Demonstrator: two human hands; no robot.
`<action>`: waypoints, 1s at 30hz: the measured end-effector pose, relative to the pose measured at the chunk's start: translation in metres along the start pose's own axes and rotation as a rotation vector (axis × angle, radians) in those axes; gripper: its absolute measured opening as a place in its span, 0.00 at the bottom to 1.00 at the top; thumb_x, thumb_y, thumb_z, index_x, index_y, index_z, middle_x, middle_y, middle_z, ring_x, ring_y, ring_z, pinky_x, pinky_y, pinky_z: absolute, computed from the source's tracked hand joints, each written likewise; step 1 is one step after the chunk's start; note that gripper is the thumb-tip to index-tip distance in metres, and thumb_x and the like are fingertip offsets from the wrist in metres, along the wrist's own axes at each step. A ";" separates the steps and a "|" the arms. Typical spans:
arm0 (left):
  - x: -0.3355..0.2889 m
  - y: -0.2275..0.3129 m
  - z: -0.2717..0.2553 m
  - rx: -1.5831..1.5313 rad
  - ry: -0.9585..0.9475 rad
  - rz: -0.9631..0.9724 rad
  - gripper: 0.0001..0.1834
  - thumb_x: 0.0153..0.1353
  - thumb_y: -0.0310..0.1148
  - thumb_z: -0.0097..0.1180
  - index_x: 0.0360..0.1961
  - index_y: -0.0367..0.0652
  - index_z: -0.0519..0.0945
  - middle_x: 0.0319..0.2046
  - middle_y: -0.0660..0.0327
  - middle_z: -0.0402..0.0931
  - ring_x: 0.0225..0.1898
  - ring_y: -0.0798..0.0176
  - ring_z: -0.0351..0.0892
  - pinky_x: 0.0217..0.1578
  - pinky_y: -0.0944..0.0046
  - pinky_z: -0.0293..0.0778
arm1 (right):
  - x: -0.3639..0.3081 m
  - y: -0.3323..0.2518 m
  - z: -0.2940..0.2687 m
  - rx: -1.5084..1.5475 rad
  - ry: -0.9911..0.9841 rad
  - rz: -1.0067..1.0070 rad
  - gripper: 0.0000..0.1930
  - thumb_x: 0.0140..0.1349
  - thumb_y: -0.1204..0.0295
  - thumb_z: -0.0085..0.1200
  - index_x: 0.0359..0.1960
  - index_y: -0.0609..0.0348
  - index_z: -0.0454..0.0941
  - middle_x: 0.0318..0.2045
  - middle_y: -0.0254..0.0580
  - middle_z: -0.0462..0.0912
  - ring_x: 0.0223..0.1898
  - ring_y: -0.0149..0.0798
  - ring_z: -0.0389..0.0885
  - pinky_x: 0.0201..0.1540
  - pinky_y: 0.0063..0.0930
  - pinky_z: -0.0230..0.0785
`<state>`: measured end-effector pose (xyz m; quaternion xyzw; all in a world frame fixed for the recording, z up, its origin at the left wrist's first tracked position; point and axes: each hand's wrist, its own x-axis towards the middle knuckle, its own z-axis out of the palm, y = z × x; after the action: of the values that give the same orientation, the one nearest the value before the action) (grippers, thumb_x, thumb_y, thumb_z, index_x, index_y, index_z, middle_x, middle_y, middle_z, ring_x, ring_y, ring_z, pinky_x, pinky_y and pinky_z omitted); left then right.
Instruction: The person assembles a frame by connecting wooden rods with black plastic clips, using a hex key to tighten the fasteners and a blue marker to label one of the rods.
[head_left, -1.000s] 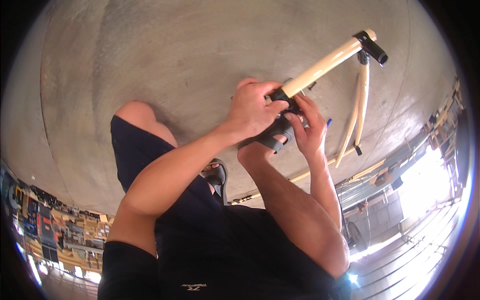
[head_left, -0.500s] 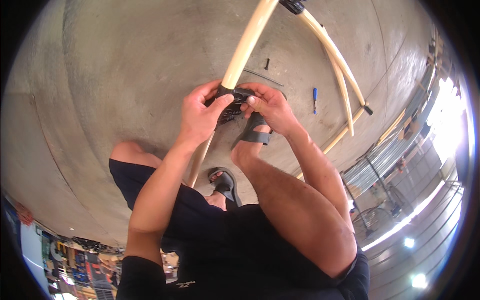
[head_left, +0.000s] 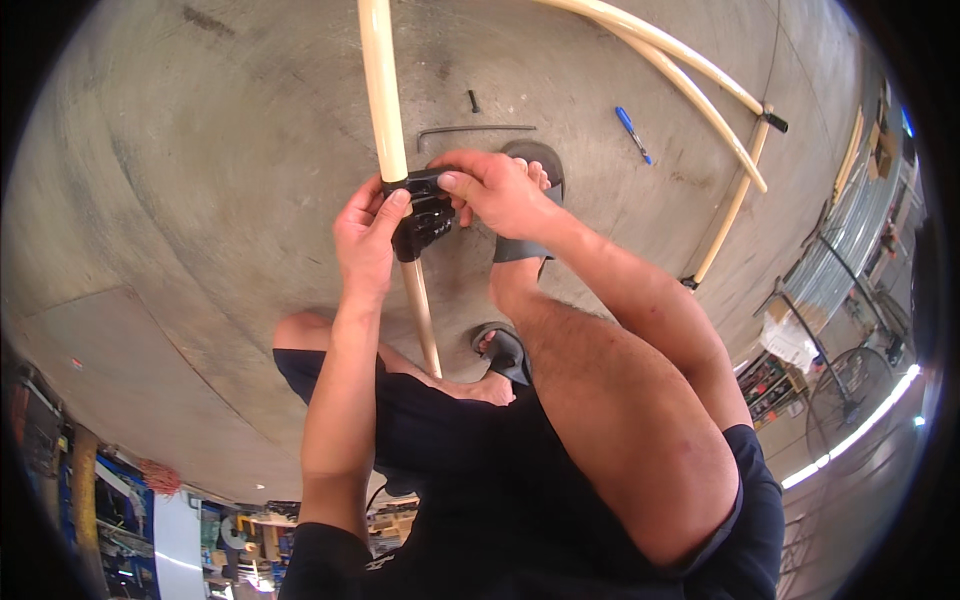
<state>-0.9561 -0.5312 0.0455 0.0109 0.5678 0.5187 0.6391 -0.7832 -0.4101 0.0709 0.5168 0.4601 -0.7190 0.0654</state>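
A cream pipe runs from the top edge down into a black pipe joint, and its lower part comes out below. My left hand pinches the joint's upper collar where it wraps the pipe, thumb on the near side. With thumb and fingers, my right hand grips the right end of a black arm of the same joint. Its fingertips are partly hidden behind the part. Beyond my hands, an L-shaped hex key and a small black bolt lie on the floor.
On the concrete floor to the right lies a blue marker pen. Farther right, more cream pipes meet at a black joint. My sandalled foot is close to my right hand. A fan stands at the far right.
My view has swung, so the floor things and pipes appear shifted. The held pipe now stands more upright, leaning slightly left at the top. Both hands keep their grip on the joint.
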 end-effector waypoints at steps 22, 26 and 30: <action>-0.002 -0.004 -0.010 0.116 0.060 0.025 0.23 0.72 0.29 0.61 0.66 0.31 0.77 0.52 0.58 0.85 0.50 0.69 0.83 0.53 0.67 0.78 | -0.005 -0.029 -0.004 -0.225 0.343 -0.362 0.09 0.68 0.70 0.64 0.47 0.56 0.88 0.38 0.45 0.90 0.37 0.42 0.89 0.42 0.29 0.80; -0.002 -0.002 0.002 0.021 0.020 0.055 0.23 0.72 0.32 0.63 0.64 0.33 0.79 0.50 0.60 0.86 0.47 0.71 0.84 0.51 0.69 0.79 | -0.022 -0.024 0.009 -0.367 0.319 -0.486 0.08 0.66 0.72 0.64 0.45 0.54 0.88 0.38 0.40 0.90 0.38 0.42 0.89 0.42 0.31 0.81; 0.000 -0.008 -0.002 0.018 0.017 0.068 0.23 0.71 0.34 0.65 0.63 0.34 0.80 0.48 0.61 0.87 0.44 0.72 0.85 0.47 0.71 0.81 | -0.020 -0.013 0.011 -0.572 0.324 -0.672 0.08 0.64 0.74 0.63 0.44 0.54 0.88 0.39 0.39 0.88 0.39 0.45 0.88 0.42 0.34 0.81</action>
<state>-0.9523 -0.5364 0.0399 0.0311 0.5771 0.5351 0.6161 -0.7894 -0.4184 0.0950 0.4059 0.7860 -0.4545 -0.1040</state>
